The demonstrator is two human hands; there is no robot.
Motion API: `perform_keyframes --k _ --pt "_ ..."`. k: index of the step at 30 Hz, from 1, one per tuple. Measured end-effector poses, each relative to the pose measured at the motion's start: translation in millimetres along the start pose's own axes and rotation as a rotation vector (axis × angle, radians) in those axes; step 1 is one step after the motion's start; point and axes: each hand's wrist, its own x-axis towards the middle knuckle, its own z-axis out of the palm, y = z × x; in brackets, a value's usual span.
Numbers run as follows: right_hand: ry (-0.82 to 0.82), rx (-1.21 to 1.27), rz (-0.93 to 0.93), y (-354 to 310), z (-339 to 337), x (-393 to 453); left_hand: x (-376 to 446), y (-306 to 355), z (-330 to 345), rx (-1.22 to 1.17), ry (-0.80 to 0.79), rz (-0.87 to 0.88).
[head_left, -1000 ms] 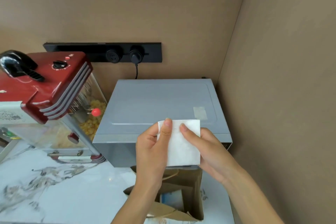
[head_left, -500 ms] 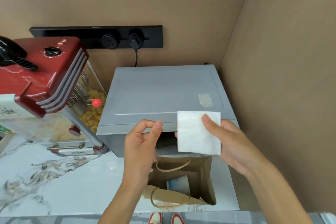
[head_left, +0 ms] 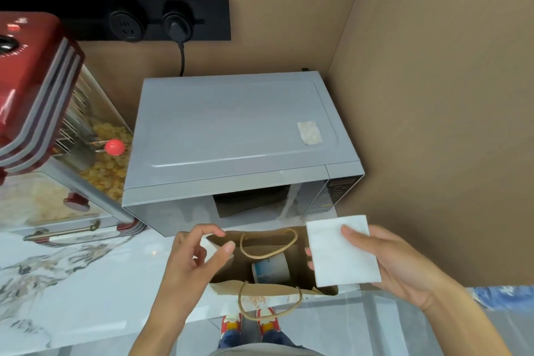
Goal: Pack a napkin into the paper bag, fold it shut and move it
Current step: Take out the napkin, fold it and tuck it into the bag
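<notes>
A brown paper bag (head_left: 300, 257) with rope handles stands open on the marble counter, right in front of the microwave. Inside it lies a white and blue cup (head_left: 270, 267). My right hand (head_left: 404, 266) holds a folded white napkin (head_left: 342, 251) flat above the bag's right edge, thumb on top. My left hand (head_left: 192, 263) hovers at the bag's left rim with fingers curled apart and nothing in them; whether it touches the rim is unclear.
A grey microwave (head_left: 237, 130) sits behind the bag. A red popcorn machine (head_left: 43, 89) stands to the left. The marble counter (head_left: 72, 283) ends just below the bag. A brown wall (head_left: 448, 95) closes the right side.
My left hand let go of the napkin and dropped to the bag's left rim. My right hand carried the napkin right and down over the bag. The view tilted down.
</notes>
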Motion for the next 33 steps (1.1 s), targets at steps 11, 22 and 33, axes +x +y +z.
perform_keyframes --k 11,22,33 --pt "0.032 -0.843 0.072 6 61 20 13 -21 2 0.208 -0.248 -0.029" --pt "0.005 -0.738 0.253 32 99 100 18 -29 5 0.318 -0.352 -0.028" --pt "0.101 -0.878 0.344 63 107 164 17 -42 6 0.220 -0.322 -0.004"
